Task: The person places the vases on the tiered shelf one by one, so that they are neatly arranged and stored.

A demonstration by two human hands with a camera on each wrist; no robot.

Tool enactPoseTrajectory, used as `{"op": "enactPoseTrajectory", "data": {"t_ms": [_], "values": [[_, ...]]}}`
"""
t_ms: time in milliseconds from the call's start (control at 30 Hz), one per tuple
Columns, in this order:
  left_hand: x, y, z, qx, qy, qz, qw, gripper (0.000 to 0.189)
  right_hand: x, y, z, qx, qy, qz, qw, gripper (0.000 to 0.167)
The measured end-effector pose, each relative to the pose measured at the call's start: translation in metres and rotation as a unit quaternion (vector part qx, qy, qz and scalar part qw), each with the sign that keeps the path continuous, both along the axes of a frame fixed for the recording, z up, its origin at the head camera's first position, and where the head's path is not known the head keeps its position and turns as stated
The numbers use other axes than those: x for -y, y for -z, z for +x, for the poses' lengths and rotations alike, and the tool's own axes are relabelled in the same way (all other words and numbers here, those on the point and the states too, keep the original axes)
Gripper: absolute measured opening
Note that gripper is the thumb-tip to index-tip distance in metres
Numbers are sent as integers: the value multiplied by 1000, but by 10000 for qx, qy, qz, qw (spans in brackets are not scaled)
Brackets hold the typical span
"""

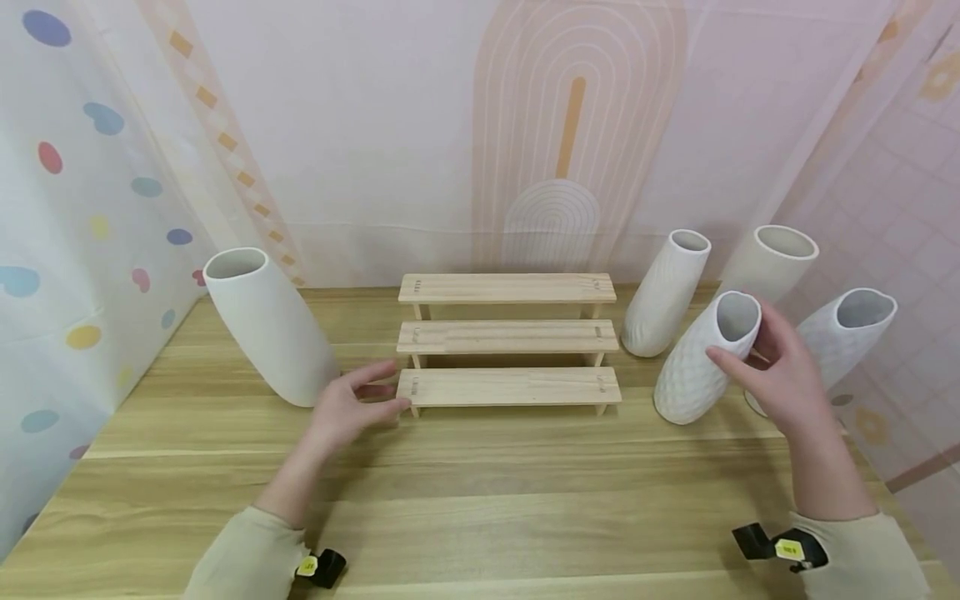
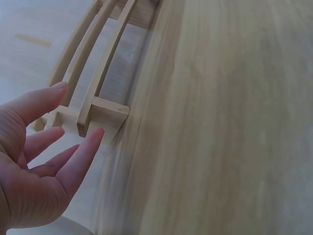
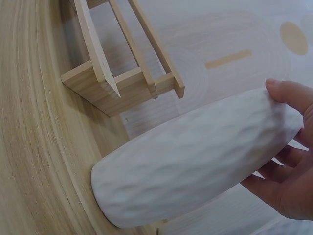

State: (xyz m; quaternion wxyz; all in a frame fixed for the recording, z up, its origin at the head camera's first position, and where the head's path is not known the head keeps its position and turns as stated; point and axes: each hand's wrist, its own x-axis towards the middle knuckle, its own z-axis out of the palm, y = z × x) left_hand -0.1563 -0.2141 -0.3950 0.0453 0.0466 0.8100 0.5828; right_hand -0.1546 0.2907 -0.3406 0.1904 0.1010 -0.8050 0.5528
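Note:
My right hand [image 1: 780, 367] grips a white vase [image 1: 693, 367] with a dimpled diamond texture near its rim, thumb on the near side and fingers round the back. In the right wrist view the same vase [image 3: 190, 161] has its base at the wooden tabletop. At the left end of a three-tier wooden rack [image 1: 510, 387], my left hand [image 1: 352, 408] has its fingers spread, fingertips right by the lowest shelf. The left wrist view shows nothing between that hand's thumb and fingers [image 2: 80, 164]. A tall smooth white vase [image 1: 270, 333] stands just behind and left of it.
Behind the held vase stand a slim ribbed white vase [image 1: 667, 292] and a wide white vase [image 1: 772, 258]. Another textured vase [image 1: 843, 333] is partly hidden by my right hand. Patterned curtains [image 1: 375, 125] border the wooden table [image 1: 487, 500] at the back and sides.

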Motion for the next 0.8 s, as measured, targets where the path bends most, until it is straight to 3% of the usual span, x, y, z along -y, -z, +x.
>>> {"op": "enactPoseTrajectory", "data": {"t_ms": [400, 800], "values": [[-7, 7, -6, -124, -140, -640, 9978, 59, 2, 1, 1, 45, 433, 287, 9986, 64], [-10, 13, -12, -136, -193, -576, 9981, 57, 10, -6, 7, -137, 655, 42, 9977, 61]]}}
